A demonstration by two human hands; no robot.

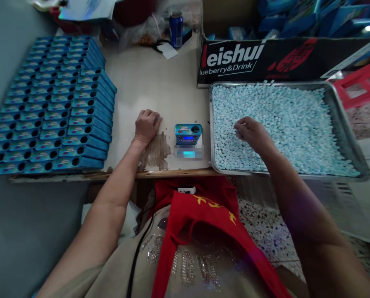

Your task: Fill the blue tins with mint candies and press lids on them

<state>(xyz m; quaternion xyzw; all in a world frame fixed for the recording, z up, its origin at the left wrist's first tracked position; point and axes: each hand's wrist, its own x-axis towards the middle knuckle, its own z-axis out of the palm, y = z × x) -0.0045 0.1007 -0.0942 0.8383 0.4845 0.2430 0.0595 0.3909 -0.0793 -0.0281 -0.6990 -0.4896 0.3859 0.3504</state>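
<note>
Worn tabletop [129,82] beside the tray [352,142], left hand [146,126] loosely curled there. Right hand [249,130] pinched at the pellets [296,124], can't tell if either's holding anything; loose fingertips could dribble some.

Pixelation obscures the small lit device [189,153] at the near side of the blue container [187,133], whose small print is unreadable. Whether the right hand [249,130] pinches any pellets [284,124] is unclear; the left hand's [146,126] curled fingers hide its palm. The top edge crops the black carton [278,62], the right edge the red plastic frame [363,82]. The clear bag's [146,33] contents are blurred.
</note>
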